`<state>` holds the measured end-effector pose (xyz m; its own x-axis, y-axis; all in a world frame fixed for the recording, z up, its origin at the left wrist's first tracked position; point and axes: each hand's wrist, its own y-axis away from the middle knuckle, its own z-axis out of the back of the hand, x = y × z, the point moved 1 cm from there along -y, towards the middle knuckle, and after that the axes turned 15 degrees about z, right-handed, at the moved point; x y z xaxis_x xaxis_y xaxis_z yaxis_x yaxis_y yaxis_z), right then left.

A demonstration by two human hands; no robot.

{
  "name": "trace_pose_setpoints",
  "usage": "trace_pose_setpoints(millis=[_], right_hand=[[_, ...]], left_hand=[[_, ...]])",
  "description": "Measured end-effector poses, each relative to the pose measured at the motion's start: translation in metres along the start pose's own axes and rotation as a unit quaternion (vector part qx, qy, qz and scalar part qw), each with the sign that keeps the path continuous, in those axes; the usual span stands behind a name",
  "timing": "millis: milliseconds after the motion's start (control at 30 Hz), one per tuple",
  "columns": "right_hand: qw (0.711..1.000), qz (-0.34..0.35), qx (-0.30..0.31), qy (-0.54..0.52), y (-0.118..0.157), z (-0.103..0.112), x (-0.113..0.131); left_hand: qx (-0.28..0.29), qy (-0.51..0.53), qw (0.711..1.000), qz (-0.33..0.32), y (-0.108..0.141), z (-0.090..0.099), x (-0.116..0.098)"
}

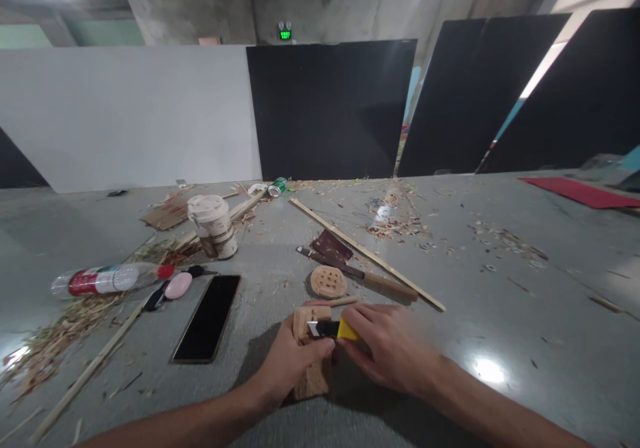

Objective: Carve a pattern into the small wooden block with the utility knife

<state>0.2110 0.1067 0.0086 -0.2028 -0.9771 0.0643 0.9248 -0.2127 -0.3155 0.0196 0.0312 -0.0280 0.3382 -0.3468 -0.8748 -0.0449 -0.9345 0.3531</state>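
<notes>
My left hand is wrapped round a small block of wood in front of me, its thumb lying across the block. In my right hand is a yellow utility knife; its blade lies over the upper part of the block, where a shallow cut shows. I cannot tell how deep the blade sits. Just beyond the block are a short wooden stick and an oval wooden piece with several holes. Past them rests a wooden-handled file, partly over a dark brown sheet of sandpaper.
A black phone lies left of my hands. Beyond it are a paper cup, a plastic bottle on its side and a pink oval object. A long wooden strip crosses the middle. Shavings litter the floor.
</notes>
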Motion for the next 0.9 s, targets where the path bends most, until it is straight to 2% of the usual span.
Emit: trace_pose_setpoints(millis=[200,600,900], right_hand=[[1.000,0.006,0.005,-0.020,0.000,-0.004,0.001],[0.999,-0.010,0.007,-0.035,-0.002,-0.010,0.003],[0.998,-0.044,0.000,-0.042,-0.001,-0.027,0.007]], left_hand=[[0.008,0.019,1.000,0.021,-0.001,0.001,0.004],[-0.018,-0.009,1.000,-0.018,-0.003,0.006,0.010],[-0.040,-0.002,0.999,-0.020,0.000,0.005,0.007]])
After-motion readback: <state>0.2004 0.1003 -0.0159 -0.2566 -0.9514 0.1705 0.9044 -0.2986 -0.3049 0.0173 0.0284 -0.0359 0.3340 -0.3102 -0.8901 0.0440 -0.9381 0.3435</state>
